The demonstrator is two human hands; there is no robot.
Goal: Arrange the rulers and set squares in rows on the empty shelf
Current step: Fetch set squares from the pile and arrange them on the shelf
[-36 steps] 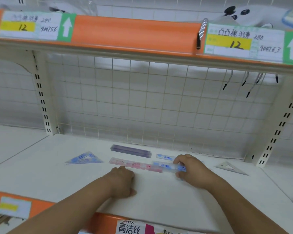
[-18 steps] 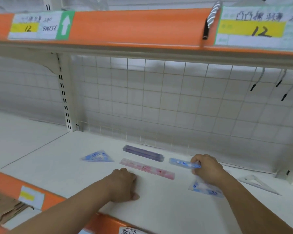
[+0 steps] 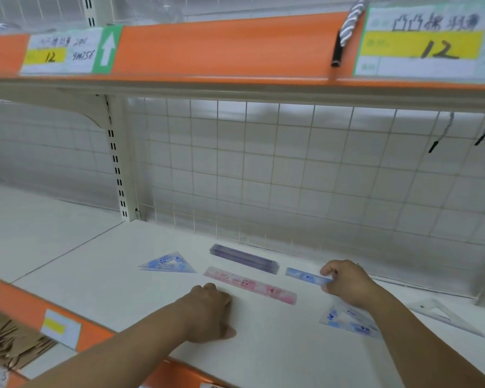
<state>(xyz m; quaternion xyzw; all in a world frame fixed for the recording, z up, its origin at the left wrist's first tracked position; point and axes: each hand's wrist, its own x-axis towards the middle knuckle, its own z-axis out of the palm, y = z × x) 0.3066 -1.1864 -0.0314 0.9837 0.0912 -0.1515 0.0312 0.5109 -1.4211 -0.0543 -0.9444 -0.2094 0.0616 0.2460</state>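
The right hand (image 3: 345, 284) pinches the blue ruler (image 3: 305, 275), now moved right of the purple ruler (image 3: 244, 259): the far row grows.

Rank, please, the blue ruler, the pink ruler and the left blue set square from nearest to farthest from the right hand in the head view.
1. blue ruler, pinched in the right hand.
2. pink ruler, just to its left.
3. left blue set square, far left.
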